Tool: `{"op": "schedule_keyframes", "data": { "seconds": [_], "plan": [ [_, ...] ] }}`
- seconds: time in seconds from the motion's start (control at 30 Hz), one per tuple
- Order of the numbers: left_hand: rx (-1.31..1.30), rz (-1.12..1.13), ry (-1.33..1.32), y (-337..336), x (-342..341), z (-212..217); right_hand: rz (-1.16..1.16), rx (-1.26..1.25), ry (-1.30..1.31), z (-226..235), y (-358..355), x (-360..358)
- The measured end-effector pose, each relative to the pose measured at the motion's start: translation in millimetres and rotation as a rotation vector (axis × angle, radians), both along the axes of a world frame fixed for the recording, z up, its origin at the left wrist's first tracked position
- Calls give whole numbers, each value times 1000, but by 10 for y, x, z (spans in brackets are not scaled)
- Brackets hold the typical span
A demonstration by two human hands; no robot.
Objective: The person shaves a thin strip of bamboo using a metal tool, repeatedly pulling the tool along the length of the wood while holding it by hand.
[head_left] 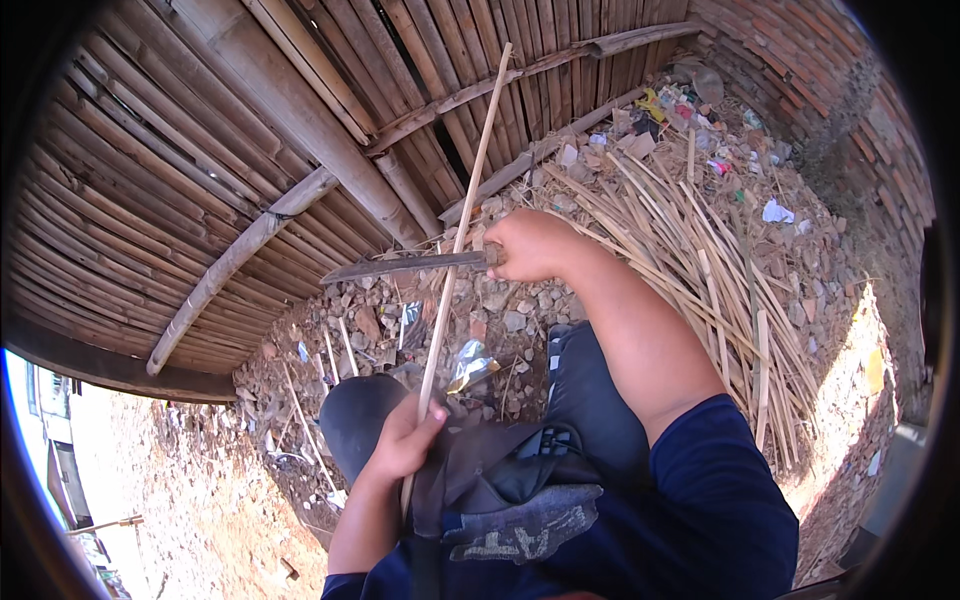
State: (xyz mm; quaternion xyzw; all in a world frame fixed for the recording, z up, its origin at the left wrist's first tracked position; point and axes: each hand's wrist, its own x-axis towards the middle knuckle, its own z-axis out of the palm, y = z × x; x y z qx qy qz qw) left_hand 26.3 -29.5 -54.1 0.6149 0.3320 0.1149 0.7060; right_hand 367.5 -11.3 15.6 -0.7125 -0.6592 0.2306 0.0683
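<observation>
My left hand point(405, 440) is closed round the lower part of a long, pale bamboo strip point(455, 265), near my lap. The strip slants up and away, its far end reaching in front of the slatted wall. My right hand point(527, 245) grips the short handle of a machete point(405, 266). Its dark blade points left and crosses the strip a little above the middle. Whether the edge bites into the strip I cannot tell. The strip's lowest end is partly hidden by my left hand and clothing.
A heap of split bamboo strips point(700, 290) lies on the stony ground to my right. Slatted bamboo wall point(200, 150) with thick poles rises ahead and left. A brick wall point(800, 60) stands far right. Litter point(660, 110) gathers in the far corner; a shiny wrapper point(472, 366) lies between my knees.
</observation>
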Motion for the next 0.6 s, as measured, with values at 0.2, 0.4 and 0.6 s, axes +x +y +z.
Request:
{"op": "schedule_keyframes", "data": {
  "seconds": [0.2, 0.4, 0.6],
  "plan": [
    [176, -22, 87, -12, 13, -50, -283, 142, 55, -173, 39, 304],
    [189, -11, 93, -4, -4, -92, -178, 69, 101, -141, 16, 143],
    [198, -8, 54, -18, 23, -41, -20, 129, 59, -204, 30, 47]
  ]
}}
